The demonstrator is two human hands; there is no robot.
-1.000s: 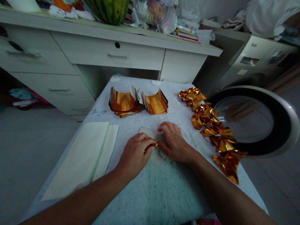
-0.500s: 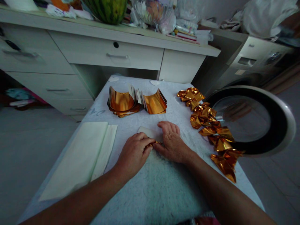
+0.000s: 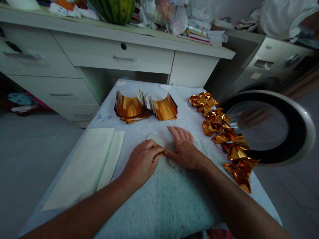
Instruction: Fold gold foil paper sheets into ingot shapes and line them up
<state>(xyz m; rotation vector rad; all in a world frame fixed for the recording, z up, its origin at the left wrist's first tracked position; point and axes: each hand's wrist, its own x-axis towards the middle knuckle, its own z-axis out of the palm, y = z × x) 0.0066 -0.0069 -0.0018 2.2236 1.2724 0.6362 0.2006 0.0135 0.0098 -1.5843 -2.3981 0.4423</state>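
A small sheet of gold foil paper (image 3: 159,140), pale side up, lies on the cloth-covered table between my hands. Its near edge is folded over, and a thin strip of gold shows at the fold. My left hand (image 3: 142,161) pinches that folded edge between thumb and fingers. Flat on the right part of the sheet rests my right hand (image 3: 184,149), fingers stretched out and thumb pressed at the fold. Two curved stacks of gold foil sheets (image 3: 129,106) (image 3: 164,109) stand beyond my hands. Crumpled, folded gold foil pieces (image 3: 216,121) run in a line along the right.
A stack of pale paper (image 3: 82,162) lies at the left of the table (image 3: 154,205). Behind stands a white cabinet (image 3: 99,54) with a watermelon (image 3: 114,11) and bags on top. A washing machine's open round door (image 3: 305,132) reaches close to the table's right edge.
The folded edge looks flatter and less gold shows under my fingers. My right hand has shifted slightly, its thumb nearer my left fingertips. The stacks and folded pieces stay put.
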